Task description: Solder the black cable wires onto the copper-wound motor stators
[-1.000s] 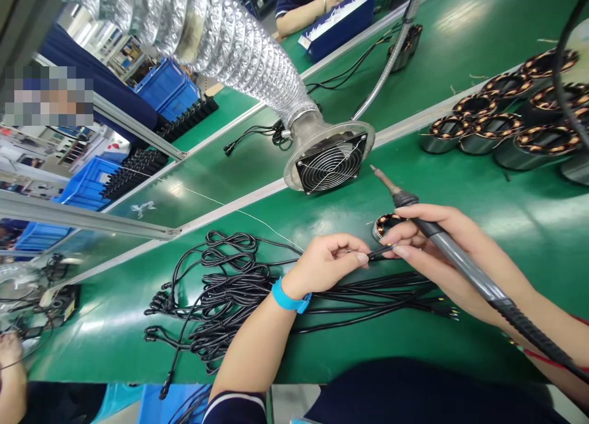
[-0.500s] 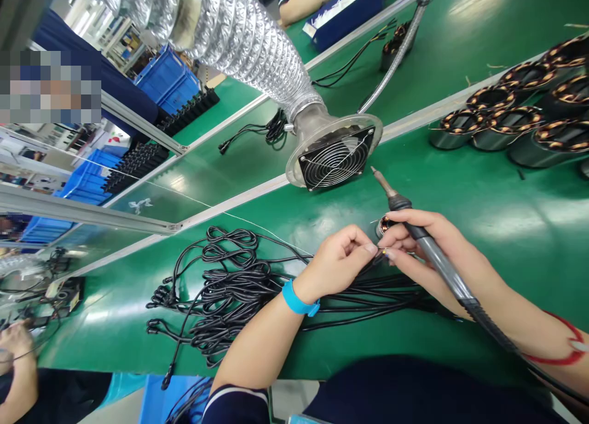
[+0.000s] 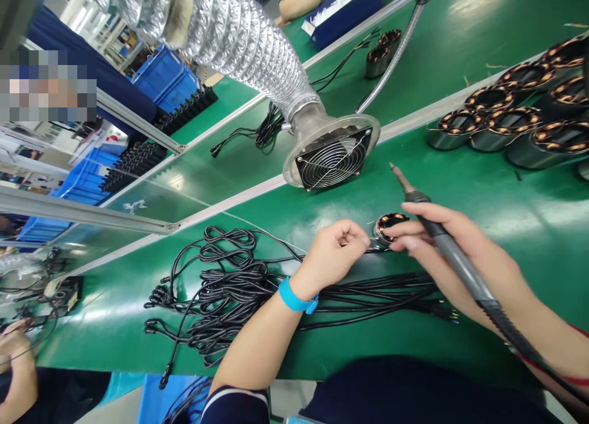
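My right hand (image 3: 473,258) is wrapped round a soldering iron (image 3: 453,255), its bare tip pointing up and left, clear of everything. The thumb and another fingertip of that hand come close to a small copper-wound stator (image 3: 390,223) lying on the bench. My left hand (image 3: 335,252), with a blue wristband, is closed in a pinch just left of the stator. What its fingertips hold, if anything, is too small to make out. A black cable end shows between the two hands. Below them lies a bundle of black cables (image 3: 239,289), some with bared coloured wire ends.
Above the green bench (image 3: 519,252) hangs a fume extractor (image 3: 334,160) on a silver hose. Several stators (image 3: 501,126) stand at the right. A metal rail (image 3: 239,194) crosses behind. Co-workers' arms show at the far left and top. A blue bin (image 3: 156,399) sits below the bench edge.
My right hand has moved right and away from my left hand, carrying the soldering iron. The stator and the wire ends of the cable bundle now show more fully. My left hand shifted slightly left.
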Demonstrator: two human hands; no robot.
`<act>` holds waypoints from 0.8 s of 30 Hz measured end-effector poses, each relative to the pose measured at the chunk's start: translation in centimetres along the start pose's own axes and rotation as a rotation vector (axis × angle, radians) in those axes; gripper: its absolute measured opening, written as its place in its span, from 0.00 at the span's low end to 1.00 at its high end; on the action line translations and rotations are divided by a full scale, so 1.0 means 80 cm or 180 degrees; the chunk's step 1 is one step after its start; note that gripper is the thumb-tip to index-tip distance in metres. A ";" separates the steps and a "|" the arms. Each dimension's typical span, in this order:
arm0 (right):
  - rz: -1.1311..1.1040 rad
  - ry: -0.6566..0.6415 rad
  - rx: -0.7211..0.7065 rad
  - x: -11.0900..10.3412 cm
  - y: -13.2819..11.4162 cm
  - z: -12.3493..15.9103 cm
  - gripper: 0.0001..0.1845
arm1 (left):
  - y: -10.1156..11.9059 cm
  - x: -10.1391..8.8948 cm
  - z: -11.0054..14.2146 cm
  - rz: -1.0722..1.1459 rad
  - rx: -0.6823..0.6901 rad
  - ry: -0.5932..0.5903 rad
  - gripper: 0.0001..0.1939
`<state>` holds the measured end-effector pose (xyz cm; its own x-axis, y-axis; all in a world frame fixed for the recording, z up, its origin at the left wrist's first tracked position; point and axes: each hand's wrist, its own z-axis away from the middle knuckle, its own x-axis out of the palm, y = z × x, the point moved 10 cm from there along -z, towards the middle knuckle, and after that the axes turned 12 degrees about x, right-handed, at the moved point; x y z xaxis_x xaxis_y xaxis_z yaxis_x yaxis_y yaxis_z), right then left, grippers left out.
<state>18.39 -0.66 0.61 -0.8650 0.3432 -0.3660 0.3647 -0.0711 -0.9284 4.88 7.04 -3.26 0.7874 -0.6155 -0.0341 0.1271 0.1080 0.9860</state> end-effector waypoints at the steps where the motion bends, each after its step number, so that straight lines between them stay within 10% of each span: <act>1: 0.0277 0.0068 0.0017 -0.008 0.000 0.001 0.22 | -0.001 -0.005 -0.003 -0.0120 0.0011 0.0140 0.06; 12: 0.1290 0.0850 -0.1184 -0.031 -0.018 0.049 0.14 | -0.017 -0.017 -0.017 -0.0278 0.0106 0.0362 0.06; 24: 0.1372 0.0851 -0.1093 -0.027 -0.021 0.046 0.14 | -0.012 -0.014 -0.018 -0.0302 0.0090 0.0298 0.06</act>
<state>18.39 -4.74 2.69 -0.5148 0.5769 -0.6342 0.7912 0.0350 -0.6105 4.77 8.76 -4.37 0.8256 -0.5462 -0.1412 0.1876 0.0298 0.9818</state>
